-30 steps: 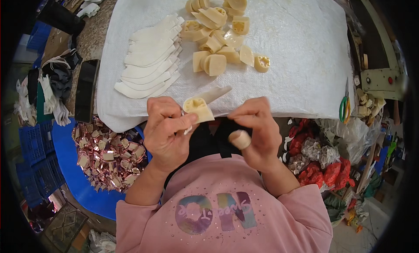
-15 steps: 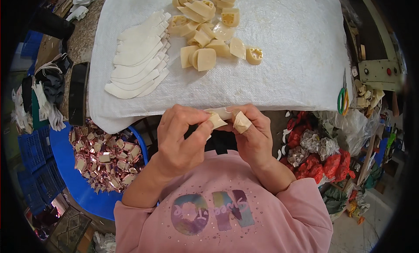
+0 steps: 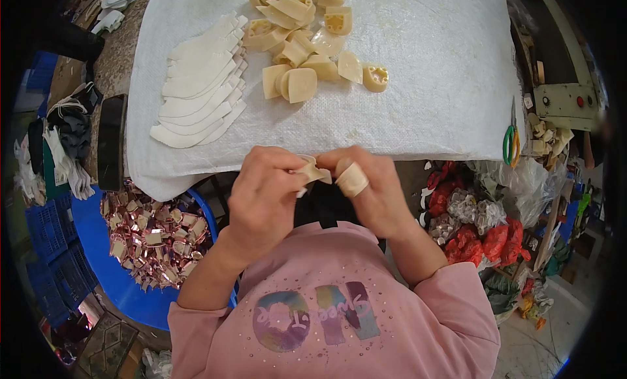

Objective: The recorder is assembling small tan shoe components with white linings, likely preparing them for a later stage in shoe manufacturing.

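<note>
Here both hands pinch one small cream piece, soft and folded, just below the table's near edge: left hand and right hand have the fingers closed on it. The white cloth is wrinkled; flat white curved strips lie fanned beside a heap of cream blocks. Its right half is bare. Compared with before, the hands sit slightly lower and closer

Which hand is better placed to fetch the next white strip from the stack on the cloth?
Left, probably. The white strips lie on the left of the cloth, ahead of the left hand; the right hand would have to cross over.
</note>
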Demonstrator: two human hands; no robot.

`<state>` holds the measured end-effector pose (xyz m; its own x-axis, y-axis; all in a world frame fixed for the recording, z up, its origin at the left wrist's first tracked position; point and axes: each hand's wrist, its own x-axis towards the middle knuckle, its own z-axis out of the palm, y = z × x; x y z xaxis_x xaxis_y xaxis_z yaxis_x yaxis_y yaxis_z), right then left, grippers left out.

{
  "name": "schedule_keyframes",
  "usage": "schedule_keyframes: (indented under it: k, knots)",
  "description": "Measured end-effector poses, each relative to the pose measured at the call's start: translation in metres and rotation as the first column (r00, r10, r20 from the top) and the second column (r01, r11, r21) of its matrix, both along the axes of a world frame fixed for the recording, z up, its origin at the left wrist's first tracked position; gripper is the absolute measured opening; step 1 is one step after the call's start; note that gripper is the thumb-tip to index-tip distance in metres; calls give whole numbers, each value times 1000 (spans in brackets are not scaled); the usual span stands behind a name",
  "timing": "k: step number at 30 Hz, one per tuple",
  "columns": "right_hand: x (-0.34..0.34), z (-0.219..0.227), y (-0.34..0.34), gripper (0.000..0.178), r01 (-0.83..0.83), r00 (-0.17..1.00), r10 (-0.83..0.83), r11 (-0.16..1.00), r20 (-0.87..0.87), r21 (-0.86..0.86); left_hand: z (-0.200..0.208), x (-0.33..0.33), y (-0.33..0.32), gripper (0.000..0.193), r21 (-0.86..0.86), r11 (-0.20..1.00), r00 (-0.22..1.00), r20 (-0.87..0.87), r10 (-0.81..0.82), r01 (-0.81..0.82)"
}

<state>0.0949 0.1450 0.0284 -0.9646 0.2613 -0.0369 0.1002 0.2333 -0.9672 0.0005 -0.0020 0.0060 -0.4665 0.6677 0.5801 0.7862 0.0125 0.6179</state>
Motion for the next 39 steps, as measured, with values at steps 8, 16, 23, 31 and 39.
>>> schedule_keyframes:
  k: [8, 16, 23, 31, 39]
  knots:
    - [-15, -14, 24, 36, -207, 966, 258, 807, 14, -553, -1, 7, 1, 23, 213, 969, 920, 338, -196, 128]
    - [-20, -24, 17, 32, -106, 985, 156, 893, 79, -438, -3, 6, -2, 15, 99, 993, 918, 383, -100, 67]
    - [-18, -26, 19, 24, -169, 940, 146, 984, -308, -50, -1, 13, 1, 13, 273, 942, 538, 833, -129, -197]
    - [-22, -24, -5, 17, 70, 954, -80, 997, -290, -45, -1, 15, 10, 11, 225, 956, 502, 859, -103, -188]
    - [-19, -29, 5, 11, 55, 930, 47, 963, -364, 264, 1, 10, 10, 12, 99, 985, 897, 435, 83, -139]
